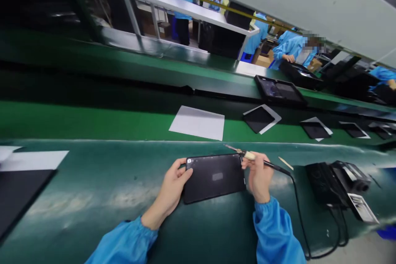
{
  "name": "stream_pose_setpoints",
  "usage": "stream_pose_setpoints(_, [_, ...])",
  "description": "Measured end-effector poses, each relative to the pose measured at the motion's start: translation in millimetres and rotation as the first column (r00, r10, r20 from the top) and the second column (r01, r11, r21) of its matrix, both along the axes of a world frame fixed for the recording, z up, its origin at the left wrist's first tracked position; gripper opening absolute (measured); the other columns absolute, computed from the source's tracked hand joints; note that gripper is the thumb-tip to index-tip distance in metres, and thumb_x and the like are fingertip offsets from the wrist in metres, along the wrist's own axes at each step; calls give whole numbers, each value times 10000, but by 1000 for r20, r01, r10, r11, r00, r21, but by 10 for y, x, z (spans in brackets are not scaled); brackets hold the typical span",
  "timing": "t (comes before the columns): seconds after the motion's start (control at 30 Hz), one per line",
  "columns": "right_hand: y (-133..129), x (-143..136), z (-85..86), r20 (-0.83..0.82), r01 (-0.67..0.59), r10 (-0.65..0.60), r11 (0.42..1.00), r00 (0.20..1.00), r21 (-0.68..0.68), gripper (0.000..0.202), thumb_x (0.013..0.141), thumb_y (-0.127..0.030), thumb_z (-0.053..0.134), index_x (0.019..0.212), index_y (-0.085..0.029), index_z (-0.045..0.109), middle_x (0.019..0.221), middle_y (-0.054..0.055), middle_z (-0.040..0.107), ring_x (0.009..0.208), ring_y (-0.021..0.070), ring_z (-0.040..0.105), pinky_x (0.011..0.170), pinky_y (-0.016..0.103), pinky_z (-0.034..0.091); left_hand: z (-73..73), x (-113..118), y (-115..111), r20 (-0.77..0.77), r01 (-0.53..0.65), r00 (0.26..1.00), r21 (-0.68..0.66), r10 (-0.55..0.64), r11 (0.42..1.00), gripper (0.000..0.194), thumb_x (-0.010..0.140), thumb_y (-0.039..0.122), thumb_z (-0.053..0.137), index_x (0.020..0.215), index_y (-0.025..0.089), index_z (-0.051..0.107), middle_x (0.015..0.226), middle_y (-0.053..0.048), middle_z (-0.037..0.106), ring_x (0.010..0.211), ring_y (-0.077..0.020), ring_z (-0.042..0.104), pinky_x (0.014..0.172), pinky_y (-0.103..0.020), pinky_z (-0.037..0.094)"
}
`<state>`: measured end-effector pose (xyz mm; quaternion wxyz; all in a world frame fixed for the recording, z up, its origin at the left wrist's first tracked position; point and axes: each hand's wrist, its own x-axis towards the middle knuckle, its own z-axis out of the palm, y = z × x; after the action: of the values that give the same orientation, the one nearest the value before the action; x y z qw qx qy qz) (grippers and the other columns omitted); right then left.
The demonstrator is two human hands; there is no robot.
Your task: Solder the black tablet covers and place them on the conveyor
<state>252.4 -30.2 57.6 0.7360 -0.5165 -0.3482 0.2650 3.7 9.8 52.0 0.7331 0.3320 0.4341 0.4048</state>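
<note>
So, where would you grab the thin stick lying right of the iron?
I'd pinch the thin stick across its middle, from straight above: it lies flat and narrow on the bench, with open surface along both long sides. Keep fingertips off its near end, where the iron's cable runs close.

The green workbench (108,185) has a glossy top with light reflections. At the left lie white sheets (37,160) and a black panel (23,194); at the right, a thin stick (285,163), a black box-shaped unit (323,183) and a small tray (373,217)
</note>
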Motion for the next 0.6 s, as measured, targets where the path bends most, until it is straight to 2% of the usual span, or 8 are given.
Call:
stream_pose_setpoints(0.1, [-137, -160, 53, 207, -90, 96, 995, 974, -38, 186, 938, -348, 636, 965, -165, 659, 738, 38, 706, 604, 176, 677, 588, 311, 563, 17, 0, -43, 9, -5, 1000, -8, 5, 1000, 524, 681, 413, 803, 1045, 187, 501, 773, -29, 743, 646, -180, 697, 647, -283, 550])
stream_pose_setpoints(0.23, [-296, -272, 136, 478, -235, 234, 970, 846, -59, 74, 912, -197, 653, 965, -200, 704, 830, 37, 707, 732, 183, 688, 700, 319, 558, 15, 19, -106, 57, -30, 998, 3, 30, 1000, 456, 684, 354, 796, 982, 196, 490, 727, -6, 729, 603, -159, 682, 612, -258, 538])
stream_pose_setpoints(0.4, [-306, -358, 202, 596, -425, 376, 903, 710, -64, 190, 869, -95, 666, 1008, -214, 718, 957, 66, 704, 860, 208, 686, 761, 340, 556, 8, 21, -123, 102, -70, 992, 20, 68, 997, 392, 702, 293, 771, 956, 195, 488, 724, -4, 726, 580, -143, 674, 603, -252, 538])
stream_pose_setpoints(0.5, [-295, -416, 261, 641, -476, 417, 875, 645, -91, 219, 866, -81, 659, 1028, -210, 730, 1002, 86, 703, 893, 218, 692, 776, 345, 572, 11, 17, -130, 110, -75, 991, 22, 72, 997, 377, 700, 270, 771, 944, 191, 495, 748, -15, 732, 591, -137, 673, 594, -235, 527])
stream_pose_setpoints(0.6, [-291, -442, 307, 647, -490, 435, 865, 626, -108, 216, 870, -93, 654, 1030, -209, 742, 1007, 93, 708, 896, 221, 700, 772, 342, 582, 8, 15, -130, 110, -79, 991, 19, 76, 997, 371, 701, 266, 772, 939, 187, 499, 749, -17, 731, 594, -133, 669, 589, -229, 519])
